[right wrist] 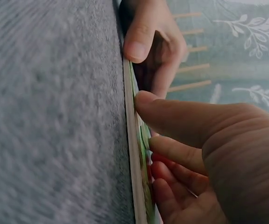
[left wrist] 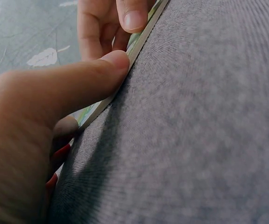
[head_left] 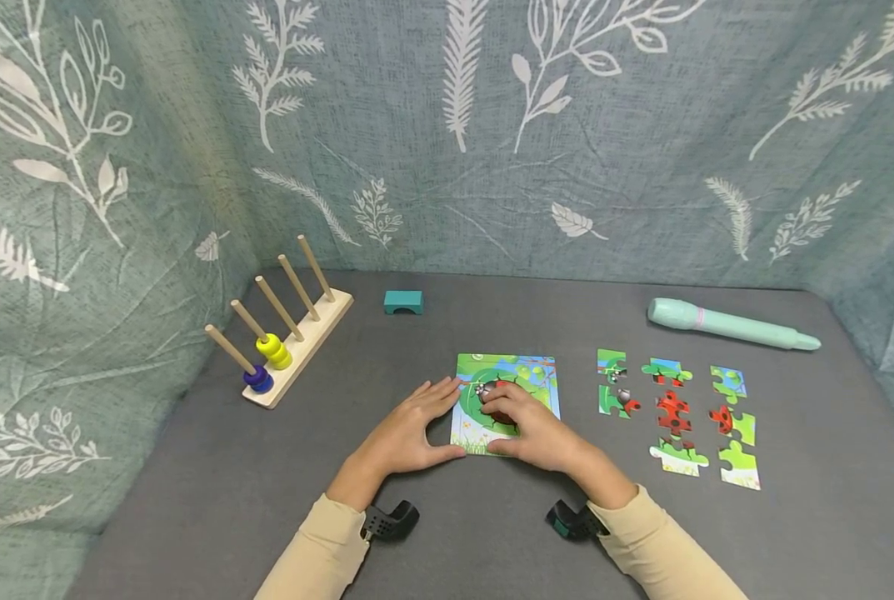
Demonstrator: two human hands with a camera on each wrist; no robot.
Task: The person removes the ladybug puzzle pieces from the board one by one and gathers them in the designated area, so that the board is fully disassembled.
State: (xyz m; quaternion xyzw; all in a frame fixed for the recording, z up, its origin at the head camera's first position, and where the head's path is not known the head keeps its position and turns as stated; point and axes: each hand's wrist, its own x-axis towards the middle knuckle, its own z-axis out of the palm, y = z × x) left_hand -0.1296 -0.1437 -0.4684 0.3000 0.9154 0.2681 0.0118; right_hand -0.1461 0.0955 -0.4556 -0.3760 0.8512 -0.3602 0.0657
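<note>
A square ladybug picture board [head_left: 471,427] lies flat on the dark grey table in the head view. My left hand [head_left: 409,425] rests at its left side, fingers stretched along the edge and thumb by the lower left corner. Over the lower right part of the picture is my right hand [head_left: 540,429], its fingers bent loosely onto the surface and its thumb at the near edge. In the right wrist view, fingertips [right wrist: 165,186] touch the face of the board [right wrist: 137,186]. The right hand and wrist cover part of the ladybug.
Several loose jigsaw pieces [head_left: 673,412] lie spread to the right. Behind them is a pale green marker-shaped object [head_left: 739,327]. A wooden peg stand [head_left: 307,346] with yellow and purple rings stands at left. Near the back is a teal arch block [head_left: 403,301]. Patterned curtains [head_left: 417,192] border the table.
</note>
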